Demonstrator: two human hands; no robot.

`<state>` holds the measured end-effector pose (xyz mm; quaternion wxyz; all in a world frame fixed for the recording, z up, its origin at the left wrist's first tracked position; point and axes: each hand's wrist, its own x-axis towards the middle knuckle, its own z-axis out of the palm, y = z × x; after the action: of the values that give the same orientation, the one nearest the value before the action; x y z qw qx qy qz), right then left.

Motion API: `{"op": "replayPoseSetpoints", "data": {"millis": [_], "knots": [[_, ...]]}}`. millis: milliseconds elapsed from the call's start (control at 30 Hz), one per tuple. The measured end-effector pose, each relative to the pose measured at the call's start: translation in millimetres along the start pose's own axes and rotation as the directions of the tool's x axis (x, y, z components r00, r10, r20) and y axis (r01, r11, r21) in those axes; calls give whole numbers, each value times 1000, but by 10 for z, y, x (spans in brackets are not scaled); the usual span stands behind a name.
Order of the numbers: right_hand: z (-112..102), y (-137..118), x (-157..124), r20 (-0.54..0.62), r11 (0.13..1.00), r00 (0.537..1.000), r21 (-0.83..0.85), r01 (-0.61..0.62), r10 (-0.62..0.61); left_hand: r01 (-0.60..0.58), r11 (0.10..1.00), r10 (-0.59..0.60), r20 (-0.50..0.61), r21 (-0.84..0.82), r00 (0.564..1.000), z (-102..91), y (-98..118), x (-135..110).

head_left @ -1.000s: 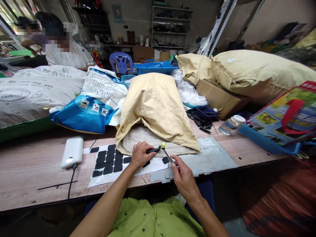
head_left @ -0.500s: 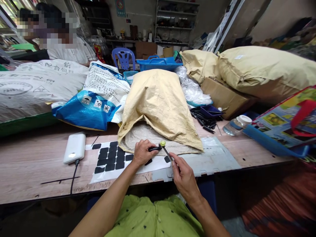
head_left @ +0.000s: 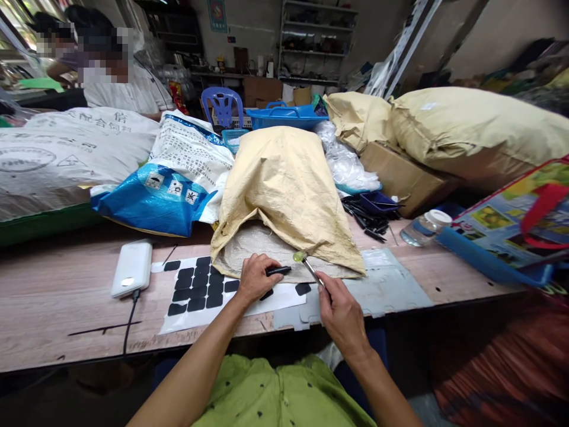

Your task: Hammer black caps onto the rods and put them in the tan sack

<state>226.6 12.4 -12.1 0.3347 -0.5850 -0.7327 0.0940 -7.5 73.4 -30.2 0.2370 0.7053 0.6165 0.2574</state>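
Observation:
My left hand (head_left: 258,277) is closed round a short black pen-shaped piece (head_left: 278,270), whose tip points to the right. In my right hand (head_left: 340,308) is a small hammer with a metal handle (head_left: 313,271) and a yellow-green head (head_left: 299,257). The hammer head is up and to the right of the black piece, apart from it. Both hands are in front of the mouth of a tan woven sack (head_left: 284,184). Under my left wrist runs a white sheet with black rounded squares (head_left: 195,287).
A white power bank (head_left: 131,270) with a black cable lies at the left. Black pieces (head_left: 364,216), a clear jar (head_left: 424,228) and a blue tray (head_left: 493,255) stand at the right. Full sacks (head_left: 75,148) line the back. A person in white (head_left: 124,95) sits beyond.
My right hand has moved the hammer to the right, away from the black piece's tip. My left hand has kept its place and its hold.

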Motion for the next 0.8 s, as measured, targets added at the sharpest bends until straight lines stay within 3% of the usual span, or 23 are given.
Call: {"op": "replayPoseSetpoints", "data": {"millis": [100, 167, 400, 800], "knots": [[-15, 145, 33, -13, 963, 999, -264, 44, -49, 4, 999, -4, -4, -35, 1000, -17, -9, -8], [20, 210, 25, -15, 935, 996, -346, 79, -90, 1, 998, -2, -6, -67, 1000, -28, -21, -13], [138, 209, -64, -57, 922, 996, -386, 37, -63, -5, 1000, 5, 12, -8, 1000, -19, -73, -7], [153, 183, -89, -13, 893, 999, -448, 34, -45, 19, 999, -17, 45, -39, 999, -37, -73, -7]]}}
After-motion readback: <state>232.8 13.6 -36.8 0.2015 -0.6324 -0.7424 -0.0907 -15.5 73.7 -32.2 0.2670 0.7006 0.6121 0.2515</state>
